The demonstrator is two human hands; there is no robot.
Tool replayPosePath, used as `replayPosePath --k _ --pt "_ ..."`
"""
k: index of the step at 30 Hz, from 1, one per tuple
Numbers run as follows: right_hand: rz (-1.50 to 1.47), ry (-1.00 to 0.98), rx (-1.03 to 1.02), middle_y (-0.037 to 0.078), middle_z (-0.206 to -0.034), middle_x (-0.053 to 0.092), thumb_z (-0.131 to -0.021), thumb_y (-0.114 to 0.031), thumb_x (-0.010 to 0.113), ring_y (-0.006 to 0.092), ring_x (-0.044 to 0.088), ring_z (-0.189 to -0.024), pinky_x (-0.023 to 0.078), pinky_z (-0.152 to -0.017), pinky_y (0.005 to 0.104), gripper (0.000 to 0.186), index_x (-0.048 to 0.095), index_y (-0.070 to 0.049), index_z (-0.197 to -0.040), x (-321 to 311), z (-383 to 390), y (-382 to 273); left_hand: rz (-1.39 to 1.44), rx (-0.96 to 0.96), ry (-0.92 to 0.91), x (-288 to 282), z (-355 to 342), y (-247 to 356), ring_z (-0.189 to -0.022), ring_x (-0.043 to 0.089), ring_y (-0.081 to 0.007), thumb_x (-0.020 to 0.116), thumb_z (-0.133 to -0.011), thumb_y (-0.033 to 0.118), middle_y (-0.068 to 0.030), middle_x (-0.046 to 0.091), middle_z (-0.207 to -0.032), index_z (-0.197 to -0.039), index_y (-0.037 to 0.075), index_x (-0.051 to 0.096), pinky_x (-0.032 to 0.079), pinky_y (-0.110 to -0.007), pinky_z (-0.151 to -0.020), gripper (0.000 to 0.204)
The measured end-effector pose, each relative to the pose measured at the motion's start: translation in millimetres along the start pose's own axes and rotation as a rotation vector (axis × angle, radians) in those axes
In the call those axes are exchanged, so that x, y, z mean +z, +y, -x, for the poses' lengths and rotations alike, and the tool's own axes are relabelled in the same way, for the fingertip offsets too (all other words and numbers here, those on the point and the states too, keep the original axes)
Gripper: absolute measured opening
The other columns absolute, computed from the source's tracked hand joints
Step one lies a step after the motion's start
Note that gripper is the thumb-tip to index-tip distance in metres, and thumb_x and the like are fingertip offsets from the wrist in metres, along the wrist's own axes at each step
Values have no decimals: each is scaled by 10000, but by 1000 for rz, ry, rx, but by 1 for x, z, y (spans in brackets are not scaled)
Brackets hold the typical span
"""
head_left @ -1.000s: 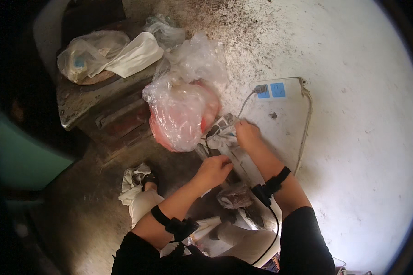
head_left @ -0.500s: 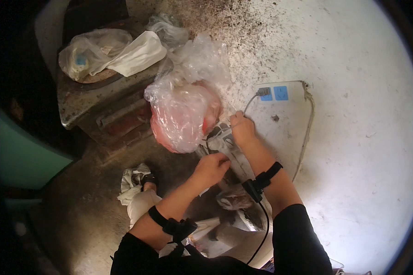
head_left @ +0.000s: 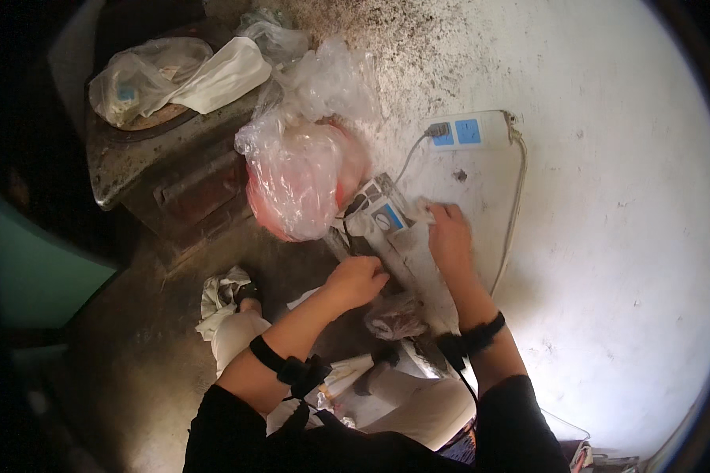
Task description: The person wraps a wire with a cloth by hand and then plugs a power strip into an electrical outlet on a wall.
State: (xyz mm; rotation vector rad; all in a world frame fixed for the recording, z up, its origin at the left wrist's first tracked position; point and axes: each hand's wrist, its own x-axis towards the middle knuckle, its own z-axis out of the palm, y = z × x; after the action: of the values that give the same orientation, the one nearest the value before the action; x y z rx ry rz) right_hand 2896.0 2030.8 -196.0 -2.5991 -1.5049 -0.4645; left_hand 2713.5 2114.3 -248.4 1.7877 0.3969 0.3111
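Observation:
My right hand point(head_left: 450, 229) has its fingers curled on a pale, crumpled scrap point(head_left: 420, 208) that looks like plastic or cloth. Just left of it is a white box point(head_left: 388, 217) with a blue-and-white face and a dark cord. My left hand point(head_left: 357, 281) is closed, lower and to the left, below the box; whatever it holds is hidden. Above both hands a grey plug point(head_left: 437, 130) sits in a white wall socket panel point(head_left: 495, 124) with blue faces, its cord hanging toward the box.
A grimy metal stove point(head_left: 114, 169) at upper left bears bags and white paper point(head_left: 221, 71). A clear-and-red plastic bag point(head_left: 292, 185) hangs at its right. The white wall point(head_left: 607, 236) fills the right. My legs point(head_left: 414, 410) are below; a small wrapped bundle point(head_left: 394, 315) lies near my left hand.
My right hand has moved right from the cord, uncovering more of the white box. My left hand has drawn slightly left. The whole view has shifted a little.

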Motion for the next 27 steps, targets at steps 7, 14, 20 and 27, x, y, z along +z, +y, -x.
replayPosePath --k 7,14,20,27 --pt "-11 -56 -119 109 -863 512 -674 -8 515 321 535 -762 447 -657 394 231 572 -65 -890 31 -3 -4 -304 39 -231 15 -7 -4 -805 541 -375 539 -762 262 -204 578 -807 -814 -8 583 431 -426 -700 279" --pt "-384 -557 529 133 -891 575 -750 -112 566 238 570 -798 460 -640 323 212 568 -33 -947 25 69 4 -299 39 -193 6 2 -7 -788 547 -371 541 -759 253 -203 579 -792 -798 -9 579 434 -433 -687 267" --pt "-1561 -441 1217 89 -877 563 -815 -190 551 199 567 -769 484 -663 323 239 540 7 -949 118 71 -18 -272 64 -175 12 -2 -10 -789 546 -375 535 -761 246 -211 578 -795 -802 -12 580 431 -431 -699 265" --pt "-1572 -105 559 80 -839 541 -820 -41 509 156 520 -702 476 -654 265 87 507 15 -886 137 26 -49 -258 -7 -165 4 -4 -1 -803 548 -369 542 -761 242 -205 582 -807 -822 -8 573 431 -430 -707 260"
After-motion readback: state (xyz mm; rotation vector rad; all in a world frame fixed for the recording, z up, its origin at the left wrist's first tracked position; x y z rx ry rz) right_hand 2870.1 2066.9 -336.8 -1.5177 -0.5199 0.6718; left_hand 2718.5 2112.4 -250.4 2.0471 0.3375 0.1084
